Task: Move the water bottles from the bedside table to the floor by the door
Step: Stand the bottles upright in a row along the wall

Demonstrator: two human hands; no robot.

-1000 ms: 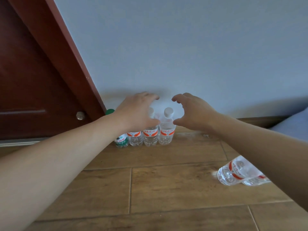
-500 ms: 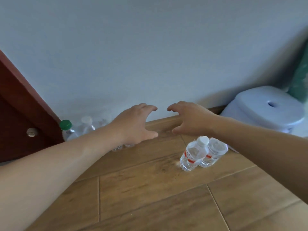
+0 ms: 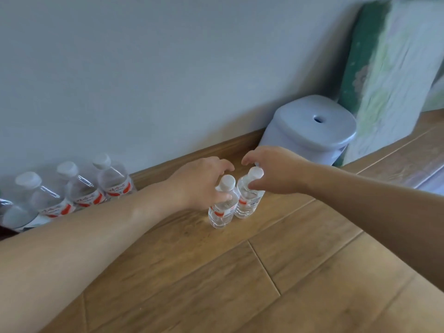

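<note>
floor [image 3: 216, 284]: wooden planks, which carry everything here.
left bottle [image 3: 221, 209]: stands upright near the middle of the floor, with a white cap and a red and white label, touching the right bottle.
right bottle [image 3: 247, 200]: upright, same kind, just beside the first.
left hand [image 3: 199, 181]: the thumb lies on the left bottle's shoulder and the fingers arch over its cap with a gap. If the grasp is closed, I cannot tell.
right hand [image 3: 276, 169]: the thumb is on the right bottle's shoulder and the fingers curve behind the cap. The grasp is also unclear.
row of water bottles [image 3: 79, 191]: at the floor's far left edge against the wall [image 3: 168, 68], well apart from the pair.
plastic stool [image 3: 310, 126]: pale blue, at the far edge.
mattress [image 3: 389, 75]: leans on the wall in the far right corner.
</note>
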